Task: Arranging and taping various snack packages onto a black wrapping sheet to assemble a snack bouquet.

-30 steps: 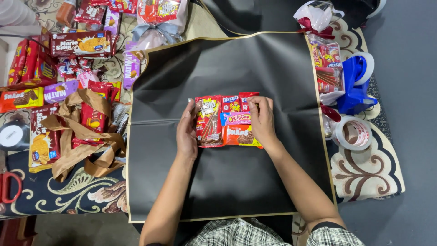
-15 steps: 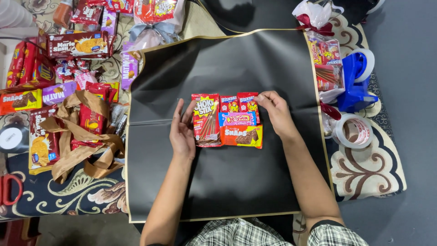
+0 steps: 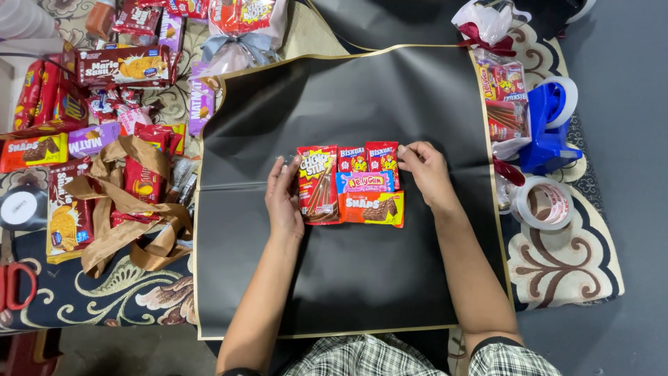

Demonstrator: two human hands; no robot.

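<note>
Since a second ago, our hands have drawn apart to the sides of the snack bundle (image 3: 350,184), which now shows whole.

From the head camera, the bundle lies flat near the middle of the black wrapping sheet (image 3: 348,292): a tall red stick-biscuit packet on the left, small red, pink and orange packets beside it. Our left hand (image 3: 284,198) rests loosely open against the tall packet's left edge. Our right hand (image 3: 426,170) pinches the upper right corner with its fingertips. Loose snack packets (image 3: 104,104) crowd the left; tape rolls (image 3: 543,203) lie right.
</note>
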